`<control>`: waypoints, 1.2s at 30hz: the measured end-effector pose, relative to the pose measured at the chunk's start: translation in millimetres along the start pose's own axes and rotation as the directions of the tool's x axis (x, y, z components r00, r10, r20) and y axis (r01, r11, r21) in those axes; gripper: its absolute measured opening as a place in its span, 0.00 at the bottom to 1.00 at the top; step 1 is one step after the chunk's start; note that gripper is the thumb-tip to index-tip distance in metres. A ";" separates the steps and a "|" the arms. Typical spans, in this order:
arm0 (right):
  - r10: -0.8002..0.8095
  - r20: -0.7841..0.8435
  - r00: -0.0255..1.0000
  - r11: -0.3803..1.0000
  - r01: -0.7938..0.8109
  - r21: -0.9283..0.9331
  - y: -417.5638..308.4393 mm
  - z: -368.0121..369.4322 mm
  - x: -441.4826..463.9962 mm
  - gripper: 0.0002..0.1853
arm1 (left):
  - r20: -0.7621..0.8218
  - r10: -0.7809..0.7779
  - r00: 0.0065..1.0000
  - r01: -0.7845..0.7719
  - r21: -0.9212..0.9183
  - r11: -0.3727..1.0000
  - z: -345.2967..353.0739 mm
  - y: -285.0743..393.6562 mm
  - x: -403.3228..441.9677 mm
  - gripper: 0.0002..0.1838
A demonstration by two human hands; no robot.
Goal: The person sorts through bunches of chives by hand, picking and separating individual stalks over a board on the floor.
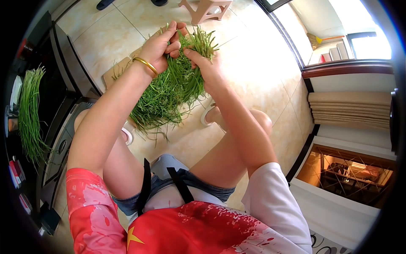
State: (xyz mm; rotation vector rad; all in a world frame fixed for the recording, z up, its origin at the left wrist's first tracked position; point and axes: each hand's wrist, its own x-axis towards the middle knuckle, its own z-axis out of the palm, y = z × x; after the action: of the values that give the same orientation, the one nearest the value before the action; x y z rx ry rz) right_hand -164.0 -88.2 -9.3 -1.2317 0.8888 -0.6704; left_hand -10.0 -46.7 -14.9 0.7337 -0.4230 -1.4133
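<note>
My right hand [206, 67] is closed around a bunch of long, thin green chives [202, 42], with the stalk ends pointing up and away and the leaves hanging down. Close beside it on the left is my left hand [163, 48], a gold bangle [146, 66] on its wrist. Its thumb and forefinger are pinched together and the other fingers curl in. Whatever may be between those fingertips is too small to make out. Below both hands a loose, tangled heap of chives [154, 103] lies on a flat piece of cardboard [111, 76] on the floor.
On the black cabinet [63, 55] to the left lies a neater bunch of chives [30, 114]. A pink plastic stool [207, 10] and dark footwear [104, 4] are at the far side of the tiled floor [262, 67]. A folded beige curtain [349, 110] hangs at right.
</note>
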 end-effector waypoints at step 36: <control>0.199 0.263 0.944 0.946 -0.255 0.200 -5.7 -34.2 -8.3 0.13 | -0.071 0.441 0.895 -0.437 0.061 0.897 -53.3 79.0 14.7 0.16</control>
State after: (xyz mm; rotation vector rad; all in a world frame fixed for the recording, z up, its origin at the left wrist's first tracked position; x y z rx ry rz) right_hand -197.4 -99.8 -5.1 -0.9574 0.7151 -0.4142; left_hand 85.4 -50.5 -1.4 0.6771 -0.5195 -0.9459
